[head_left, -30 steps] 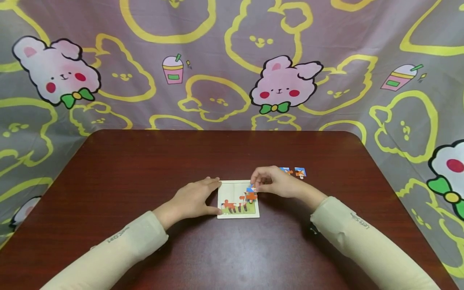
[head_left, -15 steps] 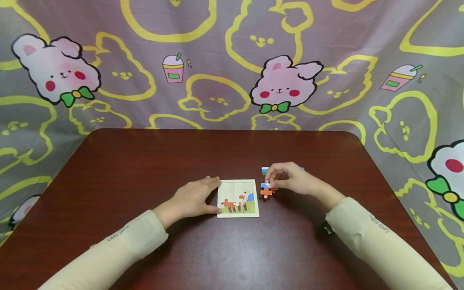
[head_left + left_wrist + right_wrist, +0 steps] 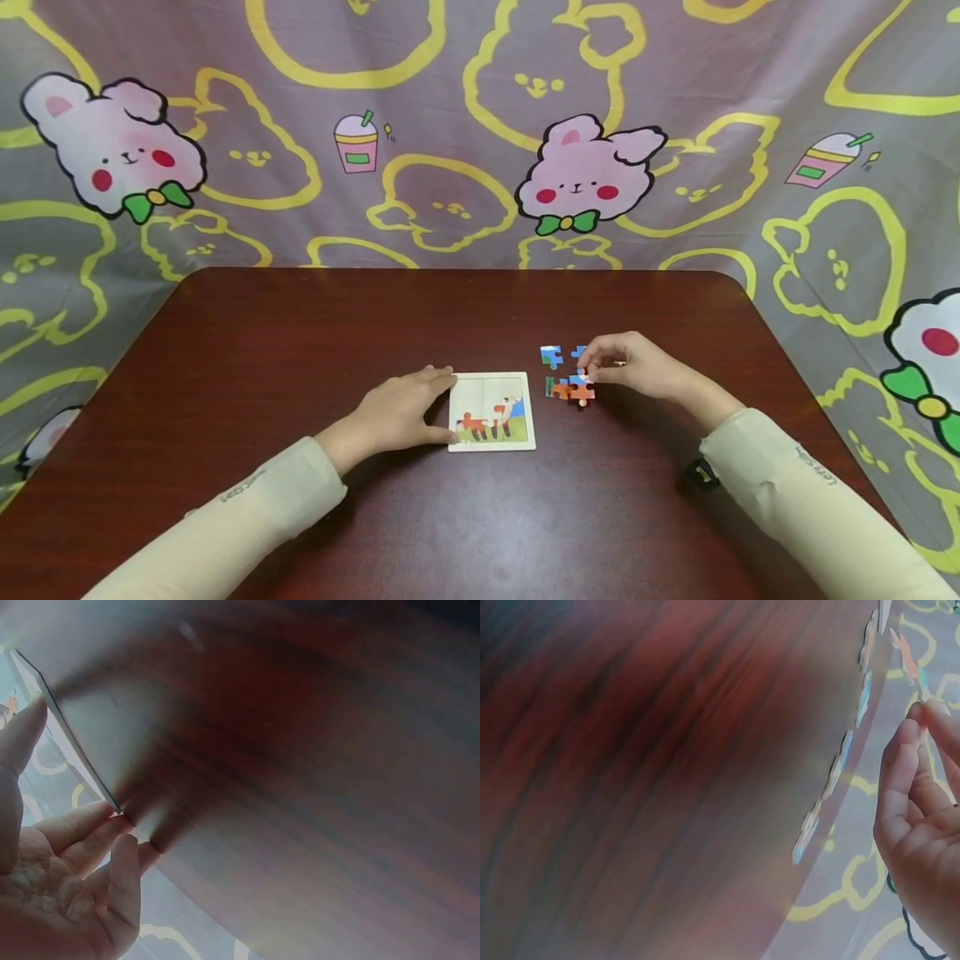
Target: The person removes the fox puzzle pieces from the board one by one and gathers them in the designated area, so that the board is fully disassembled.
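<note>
A square puzzle board (image 3: 471, 395) with a pale frame lies on the table; fitted pieces along its bottom and right side show part of an orange animal on grass. My left hand (image 3: 390, 412) rests against its left edge, thumb at the near corner and fingertips at the far one, fingers fairly straight. Between thumb and fingertips my right hand (image 3: 633, 364) pinches an orange and blue puzzle piece (image 3: 581, 389), held off the table in the right wrist view. Loose puzzle pieces (image 3: 551, 355) lie beneath and beside it, some partly hidden by the hand.
The dark reddish-brown table (image 3: 337, 317) reaches back to a curtain (image 3: 450, 100) printed with rabbits and yellow outlines. A black band (image 3: 702, 473) shows below the right sleeve cuff.
My right hand has moved from over the board's right side, rightward to above the loose pieces, carrying the puzzle piece along. The left hand and board stay in place.
</note>
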Tool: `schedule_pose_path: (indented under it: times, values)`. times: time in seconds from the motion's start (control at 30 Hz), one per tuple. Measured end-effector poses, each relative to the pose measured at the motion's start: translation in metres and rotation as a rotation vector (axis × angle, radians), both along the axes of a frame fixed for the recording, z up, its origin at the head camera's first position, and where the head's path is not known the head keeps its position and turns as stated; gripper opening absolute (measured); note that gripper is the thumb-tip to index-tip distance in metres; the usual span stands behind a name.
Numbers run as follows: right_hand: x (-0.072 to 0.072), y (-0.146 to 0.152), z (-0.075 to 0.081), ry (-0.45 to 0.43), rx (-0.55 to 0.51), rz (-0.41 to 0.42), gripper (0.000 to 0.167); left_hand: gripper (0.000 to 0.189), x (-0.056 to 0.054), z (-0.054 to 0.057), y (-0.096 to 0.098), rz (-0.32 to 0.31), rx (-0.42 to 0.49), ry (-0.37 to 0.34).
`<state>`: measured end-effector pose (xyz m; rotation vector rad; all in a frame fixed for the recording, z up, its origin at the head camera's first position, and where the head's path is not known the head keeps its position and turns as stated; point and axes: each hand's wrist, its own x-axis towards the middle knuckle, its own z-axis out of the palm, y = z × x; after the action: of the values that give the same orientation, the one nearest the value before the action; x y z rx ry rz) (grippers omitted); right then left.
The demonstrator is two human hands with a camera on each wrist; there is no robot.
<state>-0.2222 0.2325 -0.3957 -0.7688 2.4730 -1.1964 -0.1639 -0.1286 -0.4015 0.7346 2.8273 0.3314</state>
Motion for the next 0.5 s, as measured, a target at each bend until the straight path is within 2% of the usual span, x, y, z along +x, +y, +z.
schedule_pose_path:
  times: [0.5]
  values:
    - [-0.006, 0.012, -0.003, -0.04, 0.041, -0.016, 0.014, 0.085, 0.001, 0.0, 0.0, 0.004, 0.01, 0.001]
